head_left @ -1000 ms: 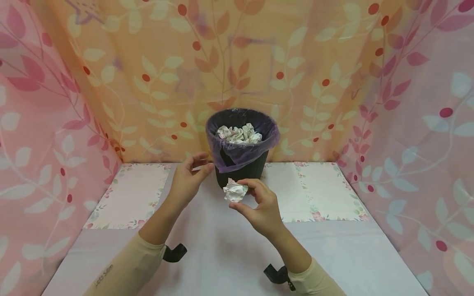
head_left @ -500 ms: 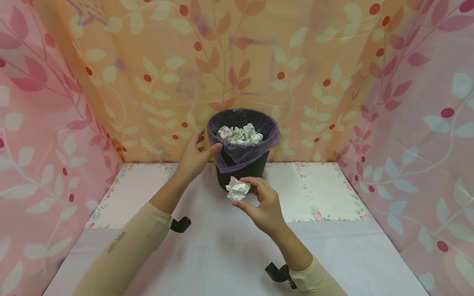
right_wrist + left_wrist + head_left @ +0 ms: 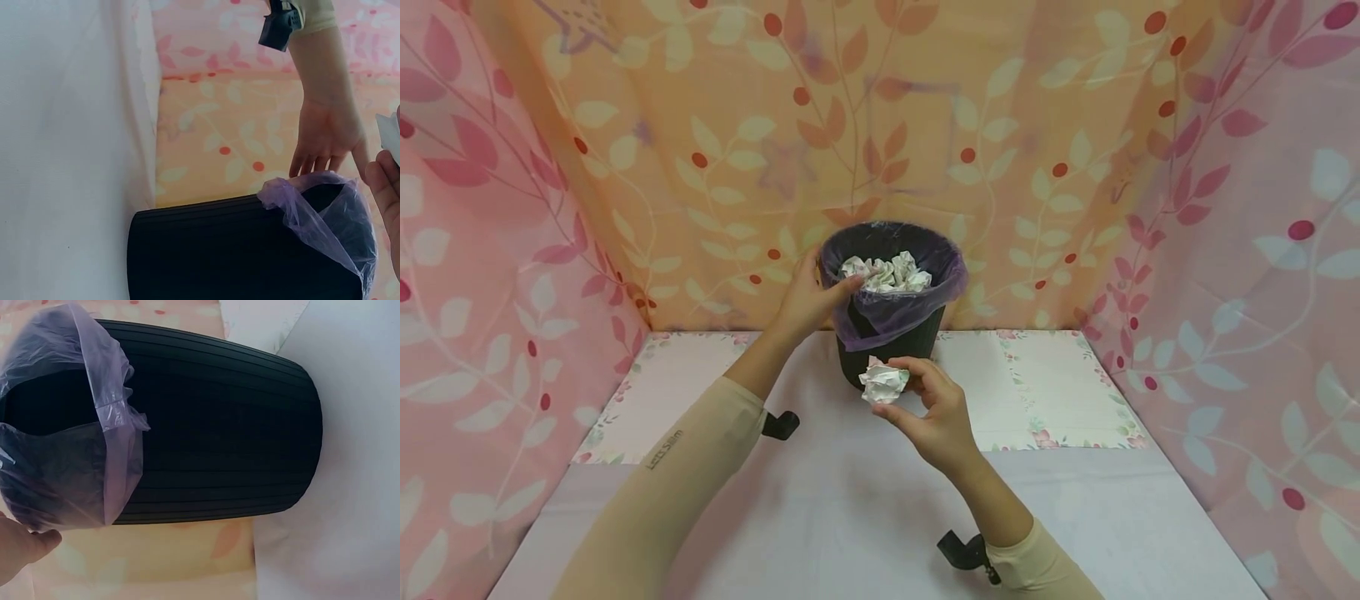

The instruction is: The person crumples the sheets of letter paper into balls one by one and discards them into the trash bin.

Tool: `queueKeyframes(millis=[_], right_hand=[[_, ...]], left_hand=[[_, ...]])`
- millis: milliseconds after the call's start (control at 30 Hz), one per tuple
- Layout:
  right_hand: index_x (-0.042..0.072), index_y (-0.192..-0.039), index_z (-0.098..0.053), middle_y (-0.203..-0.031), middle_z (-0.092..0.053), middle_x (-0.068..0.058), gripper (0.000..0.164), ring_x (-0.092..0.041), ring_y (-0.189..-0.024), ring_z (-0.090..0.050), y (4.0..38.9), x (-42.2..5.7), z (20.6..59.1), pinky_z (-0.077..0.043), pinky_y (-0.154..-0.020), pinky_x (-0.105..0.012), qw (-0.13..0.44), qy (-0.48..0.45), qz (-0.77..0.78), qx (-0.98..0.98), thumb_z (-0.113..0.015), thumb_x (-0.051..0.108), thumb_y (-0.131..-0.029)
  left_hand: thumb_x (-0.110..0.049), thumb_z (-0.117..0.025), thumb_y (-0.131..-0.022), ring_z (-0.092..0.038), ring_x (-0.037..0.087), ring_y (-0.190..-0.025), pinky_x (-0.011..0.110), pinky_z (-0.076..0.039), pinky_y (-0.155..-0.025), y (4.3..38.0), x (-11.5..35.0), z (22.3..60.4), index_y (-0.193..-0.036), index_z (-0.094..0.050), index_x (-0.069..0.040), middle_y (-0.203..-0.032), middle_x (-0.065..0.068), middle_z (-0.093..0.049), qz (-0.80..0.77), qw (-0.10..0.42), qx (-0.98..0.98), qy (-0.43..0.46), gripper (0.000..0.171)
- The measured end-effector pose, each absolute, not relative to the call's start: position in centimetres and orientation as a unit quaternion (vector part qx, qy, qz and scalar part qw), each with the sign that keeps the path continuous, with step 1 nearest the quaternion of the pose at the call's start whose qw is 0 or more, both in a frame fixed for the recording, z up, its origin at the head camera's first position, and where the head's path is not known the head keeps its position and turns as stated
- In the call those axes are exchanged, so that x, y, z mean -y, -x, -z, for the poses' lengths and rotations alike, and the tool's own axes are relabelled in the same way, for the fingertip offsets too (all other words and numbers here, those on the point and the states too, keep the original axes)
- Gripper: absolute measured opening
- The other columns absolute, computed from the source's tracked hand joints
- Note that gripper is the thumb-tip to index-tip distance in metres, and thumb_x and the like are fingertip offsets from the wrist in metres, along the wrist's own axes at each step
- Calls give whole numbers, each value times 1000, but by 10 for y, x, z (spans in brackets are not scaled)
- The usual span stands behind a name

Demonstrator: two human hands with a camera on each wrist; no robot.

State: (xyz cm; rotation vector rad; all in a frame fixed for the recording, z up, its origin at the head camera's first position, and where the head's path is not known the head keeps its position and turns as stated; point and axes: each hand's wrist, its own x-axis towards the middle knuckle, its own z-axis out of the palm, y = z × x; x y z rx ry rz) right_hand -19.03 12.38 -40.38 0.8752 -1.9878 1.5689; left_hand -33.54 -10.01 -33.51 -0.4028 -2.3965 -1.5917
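Note:
A black ribbed trash bin (image 3: 922,333) stands upright on the table, lined with a purple plastic bag (image 3: 891,323) folded over its rim. Several crumpled paper balls (image 3: 887,273) lie inside. At the bin's left side, my left hand (image 3: 805,300) touches the bag near the rim, its thumb reaching over the edge. The right wrist view shows that left hand's fingers (image 3: 309,164) fairly straight along the outside. In front of the bin, my right hand (image 3: 942,423) pinches one crumpled paper ball (image 3: 883,382) between thumb and fingers, above the table.
A white cloth covers the table (image 3: 850,517). Flower-bordered white sheets (image 3: 1067,392) lie left and right of the bin. Patterned curtains rise behind (image 3: 737,100) and at both sides. Black angled pieces (image 3: 962,552) hang at the wrists.
My left hand has moved up and forward from beside the bin to its left rim. The right hand, still pinching the paper ball, has shifted only slightly.

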Motion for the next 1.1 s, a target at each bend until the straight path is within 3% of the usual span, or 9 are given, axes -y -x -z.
queueKeyframes(millis=[267,600,833,1100], right_hand=[[2,-128,-62,-119,-66,-12,59,-19,-96,-68,194,-124,405,-59,-88,-26,234,-326,-575,713,-89,0,-76],[0,-129,-61,-118,-66,-15,62,-16,-97,-67,193,-124,403,-58,-89,-25,224,-314,-587,712,-88,-6,-74],[-1,-131,-61,-118,-65,-16,63,-15,-95,-66,194,-128,400,-58,-86,-22,218,-305,-590,715,-87,-9,-74],[3,-131,-62,-121,-67,-12,61,-18,-97,-67,202,-138,388,-59,-88,-27,221,-328,-575,716,-88,-4,-76]], left_hand=[[-52,-83,-81,-35,31,-146,55,-31,-120,343,102,341,-161,-30,-13,-159,16,-35,535,126,824,139,104],[-47,-86,-81,-35,33,-146,55,-30,-120,347,103,347,-160,-33,-22,-157,18,-37,542,131,816,152,99],[-54,-84,-80,-34,32,-148,55,-28,-122,347,97,344,-160,-30,-10,-159,17,-35,529,118,830,131,106],[-47,-84,-83,-33,33,-148,53,-27,-123,344,94,340,-158,-31,-5,-158,20,-36,534,120,824,144,101]])
